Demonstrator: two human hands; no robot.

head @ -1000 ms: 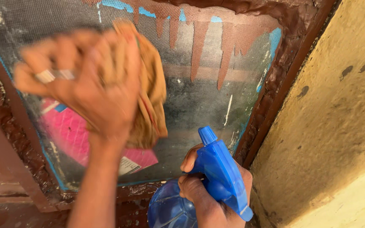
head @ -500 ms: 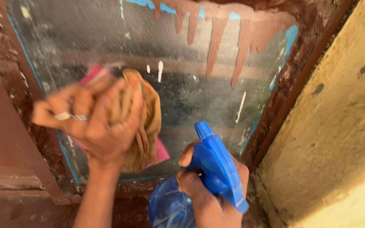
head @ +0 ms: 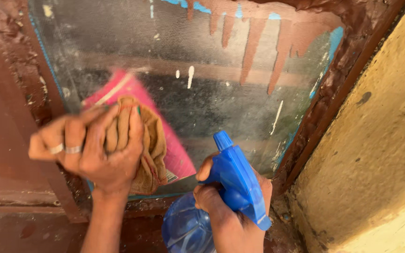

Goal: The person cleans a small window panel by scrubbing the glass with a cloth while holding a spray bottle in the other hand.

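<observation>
Since a second ago the left hand [head: 87, 150] has dragged the brown rag [head: 144, 152] down to the lower-left corner of the mesh window pane [head: 221, 89], fingers clenched around it; below the pane, the right hand [head: 228, 208] grips a blue spray bottle [head: 221, 192], nozzle toward the pane.

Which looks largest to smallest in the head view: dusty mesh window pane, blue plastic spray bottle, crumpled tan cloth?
1. Dusty mesh window pane.
2. Blue plastic spray bottle, though nearer the camera.
3. Crumpled tan cloth, partly covered by the left hand.
</observation>
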